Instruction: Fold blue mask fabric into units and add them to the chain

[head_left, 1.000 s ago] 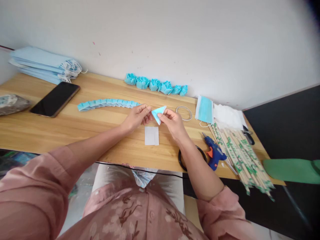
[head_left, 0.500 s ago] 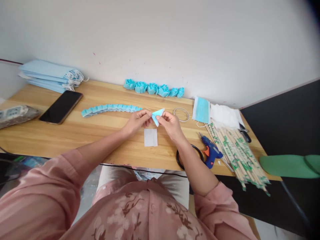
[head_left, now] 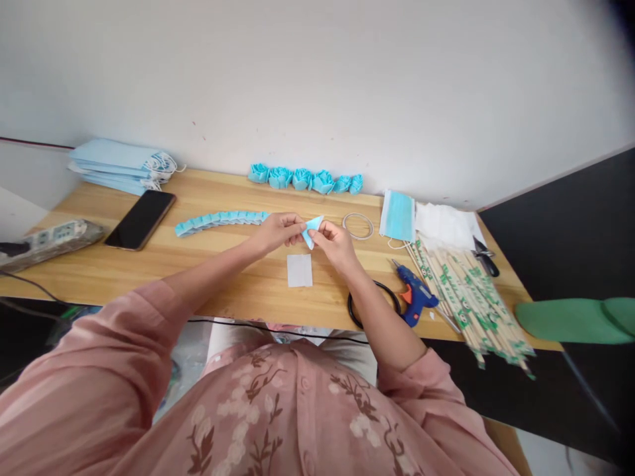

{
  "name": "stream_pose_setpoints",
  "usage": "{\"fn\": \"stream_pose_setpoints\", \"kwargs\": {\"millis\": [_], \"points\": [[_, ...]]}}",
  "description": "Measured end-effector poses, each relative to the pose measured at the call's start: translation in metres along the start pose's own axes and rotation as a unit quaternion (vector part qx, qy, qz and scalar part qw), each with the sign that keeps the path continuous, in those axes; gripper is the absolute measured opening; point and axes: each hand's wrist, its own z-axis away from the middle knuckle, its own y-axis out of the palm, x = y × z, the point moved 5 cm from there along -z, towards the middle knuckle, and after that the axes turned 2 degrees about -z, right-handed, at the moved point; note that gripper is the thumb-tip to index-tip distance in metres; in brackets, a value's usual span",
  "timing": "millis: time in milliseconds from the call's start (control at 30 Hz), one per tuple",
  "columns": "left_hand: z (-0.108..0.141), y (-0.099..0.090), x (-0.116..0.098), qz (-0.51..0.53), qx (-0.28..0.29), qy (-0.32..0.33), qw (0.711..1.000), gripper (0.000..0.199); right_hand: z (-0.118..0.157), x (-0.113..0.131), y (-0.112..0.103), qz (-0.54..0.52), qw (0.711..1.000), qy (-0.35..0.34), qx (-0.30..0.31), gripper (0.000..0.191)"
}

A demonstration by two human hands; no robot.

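Note:
Between my two hands is a light-blue folded piece of mask fabric [head_left: 312, 229], bent into a triangle. My left hand [head_left: 280, 233] pinches its left corner, and my right hand [head_left: 337, 244] grips the right side, thumb on the front face. Just below lies a whitish square of fabric [head_left: 299, 271], flat on the wooden table. A curved row of folded blue pieces [head_left: 218, 221] stretches out left of my left hand, its right end close to my fingers. Behind my hands, several blue fabric roses [head_left: 302, 178] stand in a line by the wall.
On the left are stacked face masks [head_left: 119, 162], a phone [head_left: 140, 220] and a power strip [head_left: 54, 241]. To the right lie a ring [head_left: 358, 226], a mask [head_left: 397, 217], a blue glue gun [head_left: 415, 291], wrapped chopsticks [head_left: 471, 301], scissors [head_left: 486, 258] and a green object [head_left: 570, 320].
The view has shifted slightly, so the table's left side shows more. Both hands keep hold of the folded fabric in nearly the same place; the left fingers sit a little closer around it.

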Motion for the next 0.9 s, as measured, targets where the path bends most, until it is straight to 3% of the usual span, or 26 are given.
{"fn": "stream_pose_setpoints", "kwargs": {"millis": [200, 367, 600, 767, 900], "points": [[-0.009, 0.004, 0.007, 0.097, -0.014, -0.032, 0.995, 0.037, -0.004, -0.003, -0.007, -0.002, 1.000, -0.024, -0.019, 0.038], [-0.011, 0.006, 0.007, -0.006, -0.025, 0.023, 0.999, 0.052, -0.004, -0.003, -0.007, 0.000, 0.999, -0.028, -0.020, 0.038], [-0.006, 0.005, 0.013, -0.015, -0.029, 0.051, 0.998, 0.046, -0.004, -0.005, -0.003, 0.004, 1.000, -0.022, -0.010, 0.042], [-0.003, 0.006, 0.011, -0.023, -0.033, 0.065, 0.997, 0.044, -0.003, -0.008, 0.000, -0.048, 0.998, 0.036, -0.002, 0.041], [0.000, 0.009, 0.012, -0.062, -0.019, 0.074, 0.995, 0.041, -0.004, -0.007, -0.004, -0.024, 0.999, 0.022, -0.033, 0.040]]}}
